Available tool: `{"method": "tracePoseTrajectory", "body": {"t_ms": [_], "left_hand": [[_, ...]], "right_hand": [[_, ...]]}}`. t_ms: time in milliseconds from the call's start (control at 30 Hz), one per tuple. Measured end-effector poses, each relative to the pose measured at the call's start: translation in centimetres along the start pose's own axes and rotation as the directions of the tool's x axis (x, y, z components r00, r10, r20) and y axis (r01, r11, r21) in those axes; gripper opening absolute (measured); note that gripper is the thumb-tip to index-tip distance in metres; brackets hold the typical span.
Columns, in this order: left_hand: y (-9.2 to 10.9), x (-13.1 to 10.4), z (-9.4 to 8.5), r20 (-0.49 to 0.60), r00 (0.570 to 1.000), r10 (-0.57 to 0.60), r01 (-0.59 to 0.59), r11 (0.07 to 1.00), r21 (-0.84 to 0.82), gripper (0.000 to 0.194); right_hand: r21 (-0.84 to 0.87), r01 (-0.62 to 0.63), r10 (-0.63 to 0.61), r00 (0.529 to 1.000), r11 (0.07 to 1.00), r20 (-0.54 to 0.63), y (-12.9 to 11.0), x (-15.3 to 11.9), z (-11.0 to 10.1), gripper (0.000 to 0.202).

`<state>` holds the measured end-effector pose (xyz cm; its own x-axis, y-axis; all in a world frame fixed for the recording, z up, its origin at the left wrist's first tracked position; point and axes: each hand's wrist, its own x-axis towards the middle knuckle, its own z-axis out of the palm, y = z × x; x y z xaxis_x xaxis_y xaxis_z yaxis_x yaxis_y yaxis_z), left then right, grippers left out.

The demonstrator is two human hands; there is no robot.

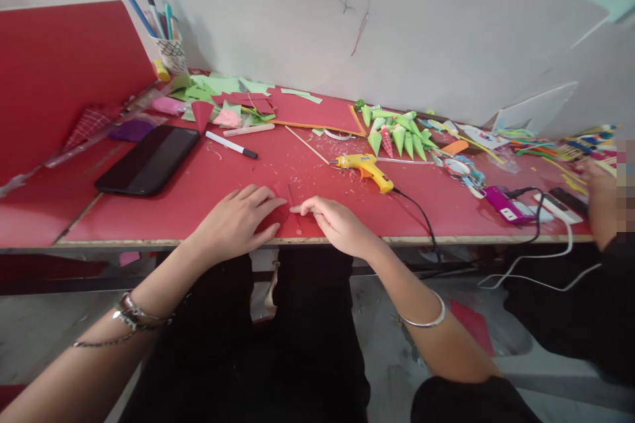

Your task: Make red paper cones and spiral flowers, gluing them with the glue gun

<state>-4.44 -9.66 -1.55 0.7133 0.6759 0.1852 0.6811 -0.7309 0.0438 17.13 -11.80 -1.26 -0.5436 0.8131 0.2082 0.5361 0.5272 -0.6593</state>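
A small red paper piece (284, 193) lies on the red table (149, 219) near its front edge, hard to tell from the red surface. My left hand (243, 218) rests at its left side, palm down with fingers spread and fingertips on or beside the paper. From the right, my right hand (330, 221) reaches the paper with its index finger stretched out and the other fingers curled. Beyond my right hand lies a yellow glue gun (364, 166), its nozzle pointing left.
A black phone (151, 160) and a marker (231, 145) lie at the left. Farther back are a red paper cone (202, 114), green cones (398, 137) and paper scraps. A pink device (508, 205) with cables sits right, near another person's hand (599, 201).
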Motion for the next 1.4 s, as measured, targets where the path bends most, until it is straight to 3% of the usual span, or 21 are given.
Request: {"method": "tracePoseTrajectory", "body": {"t_ms": [233,567,700,867,1067,1400], "left_hand": [[0.0,0.2,0.0,0.022,1.0,-0.005,0.005,1.0,0.019,0.042],[0.2,-0.5,0.4,-0.104,0.994,-0.022,0.025,0.999,0.026,0.029],[0.1,-0.6,0.4,-0.123,0.992,-0.016,0.018,1.0,0.018,0.027],[0.2,-0.7,0.3,-0.135,0.991,-0.007,0.011,0.999,0.03,0.026],[0.2,-0.8,0.5,-0.168,0.986,-0.009,0.018,0.998,0.057,0.025],[0.1,-0.8,0.8,-0.199,0.98,-0.003,0.014,0.998,0.058,0.024]], "right_hand": [[-0.014,0.0,0.0,1.0,1.0,0.018,0.2,0.3,0.0,0.024],[0.2,-0.027,0.011,0.996,0.979,0.083,1.0,2.5,-0.8,0.024],[0.228,-0.026,-0.006,0.99,0.973,0.14,1.3,3.6,-0.9,0.027],[0.188,-0.031,0.007,0.992,0.982,0.126,1.4,4.4,-0.7,0.028],[0.15,-0.006,0.003,1.0,0.989,0.019,1.5,3.5,-0.8,0.022],[0.294,-0.043,0.011,0.994,0.955,0.11,1.2,0.7,-0.7,0.019]]}}
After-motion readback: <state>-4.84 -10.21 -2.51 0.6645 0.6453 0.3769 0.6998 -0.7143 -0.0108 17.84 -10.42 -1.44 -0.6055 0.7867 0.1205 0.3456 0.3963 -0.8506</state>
